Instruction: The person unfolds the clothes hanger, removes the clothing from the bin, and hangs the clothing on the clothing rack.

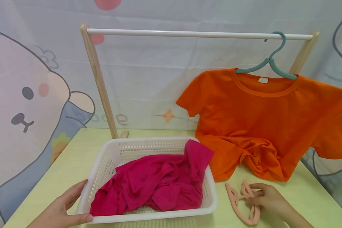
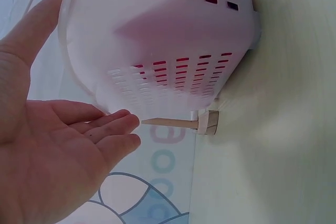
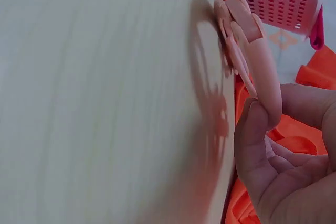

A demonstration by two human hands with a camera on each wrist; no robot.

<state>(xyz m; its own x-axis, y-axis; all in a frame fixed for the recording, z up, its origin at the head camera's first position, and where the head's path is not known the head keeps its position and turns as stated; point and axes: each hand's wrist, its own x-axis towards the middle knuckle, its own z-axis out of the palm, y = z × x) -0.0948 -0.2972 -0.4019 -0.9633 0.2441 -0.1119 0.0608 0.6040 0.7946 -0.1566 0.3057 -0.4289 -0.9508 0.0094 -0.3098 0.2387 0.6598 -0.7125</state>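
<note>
My left hand [image 1: 63, 205] is at the near left corner of a white plastic basket [image 1: 148, 218]. Its thumb lies along the rim and its fingers, nearly straight, touch the side; the left wrist view shows the palm [image 2: 58, 156] apart from the wall. A crumpled magenta cloth [image 1: 159, 183] fills much of the basket, one end draped over the right rim. To the right of the basket, my right hand [image 1: 269, 198] pinches a folded peach-pink clothes hanger [image 1: 235, 207] between thumb and fingers. The right wrist view shows the hanger [image 3: 260, 64] tilted, close above the table.
Behind stands a wooden rack with a white bar [image 1: 188, 33]. An orange T-shirt [image 1: 262, 110] hangs from it on a teal hanger [image 1: 277, 66], its lower part bunched on the pale yellow table [image 1: 65, 164]. A printed cloth backdrop [image 1: 148, 79] covers the back.
</note>
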